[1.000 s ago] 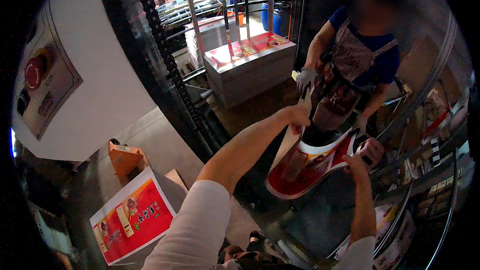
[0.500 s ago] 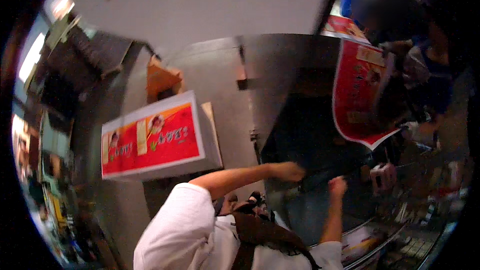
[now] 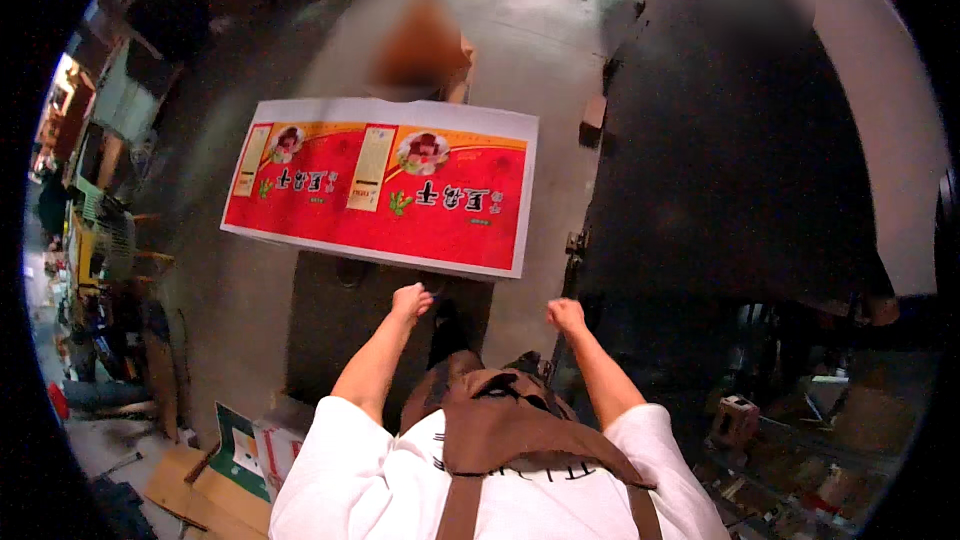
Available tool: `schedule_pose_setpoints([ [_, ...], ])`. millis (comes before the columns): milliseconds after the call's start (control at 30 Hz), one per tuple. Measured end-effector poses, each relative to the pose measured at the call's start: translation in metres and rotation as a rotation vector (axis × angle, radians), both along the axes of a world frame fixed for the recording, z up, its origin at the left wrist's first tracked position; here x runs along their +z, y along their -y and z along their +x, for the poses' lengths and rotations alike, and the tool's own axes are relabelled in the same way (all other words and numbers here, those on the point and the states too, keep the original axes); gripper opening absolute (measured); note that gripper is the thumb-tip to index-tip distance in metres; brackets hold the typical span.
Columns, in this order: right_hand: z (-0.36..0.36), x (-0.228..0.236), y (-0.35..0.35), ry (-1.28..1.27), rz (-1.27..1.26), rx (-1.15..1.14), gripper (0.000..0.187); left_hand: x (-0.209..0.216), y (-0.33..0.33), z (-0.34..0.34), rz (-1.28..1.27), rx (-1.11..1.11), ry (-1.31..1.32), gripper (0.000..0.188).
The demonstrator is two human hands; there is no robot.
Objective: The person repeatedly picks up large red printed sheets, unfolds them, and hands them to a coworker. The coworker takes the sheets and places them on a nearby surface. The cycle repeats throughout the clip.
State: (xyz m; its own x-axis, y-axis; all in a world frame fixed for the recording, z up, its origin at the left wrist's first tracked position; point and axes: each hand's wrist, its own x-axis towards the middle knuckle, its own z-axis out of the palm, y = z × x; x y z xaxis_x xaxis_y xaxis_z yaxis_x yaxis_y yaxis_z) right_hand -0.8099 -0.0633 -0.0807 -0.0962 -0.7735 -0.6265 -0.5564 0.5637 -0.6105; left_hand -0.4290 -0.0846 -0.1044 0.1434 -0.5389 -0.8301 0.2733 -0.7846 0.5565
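Floor (image 3: 530, 55) (grey) around red sheet (image 3: 385, 190)

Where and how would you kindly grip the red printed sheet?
The printed sheet is probably best gripped at both ends of its long near edge, left hand and right hand coming from the near side: it lies flat and wide, that edge facing them.

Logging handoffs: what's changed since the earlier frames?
The left hand and right hand let go of the red-printed sheet, left with the co-worker and now out of view. Both hands look loosely closed, seemingly empty. The view swung left, bringing the red-topped stack from lower left to front. Unchanged: its printed top.
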Motion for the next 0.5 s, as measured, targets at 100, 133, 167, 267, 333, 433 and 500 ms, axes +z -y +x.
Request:
schedule_pose_setpoints([
  [100, 0.041, 0.001, 0.054, -0.327, -0.211, -0.053, 0.029, -0.003, 0.033, -0.036, 0.086, 0.114, -0.173, 0.035],
  [133, 0.044, -0.013, 0.065, -0.43, -0.3, -0.071, 0.029, 0.005, 0.042, -0.052, 0.034, 0.121, -0.235, 0.037],
  [167, 0.063, -0.006, 0.077, -0.392, -0.161, -0.071, 0.031, 0.001, 0.042, -0.052, -0.031, 0.173, -0.326, 0.045],
  [267, 0.088, -0.008, 0.098, -0.256, -0.071, -0.049, 0.036, -0.001, 0.055, -0.055, 0.08, 0.257, -0.327, 0.048],
  [333, 0.103, -0.005, 0.105, -0.361, -0.114, -0.081, 0.039, -0.005, 0.058, -0.055, 0.131, 0.314, -0.323, 0.045],
  [433, 0.102, -0.019, 0.109, -0.549, -0.205, -0.148, 0.04, -0.007, 0.063, -0.06, 0.14, 0.308, -0.318, 0.036],
  [500, 0.093, -0.023, 0.109, -0.424, -0.082, -0.099, 0.033, -0.011, 0.061, -0.061, 0.154, 0.38, -0.432, 0.033],
])
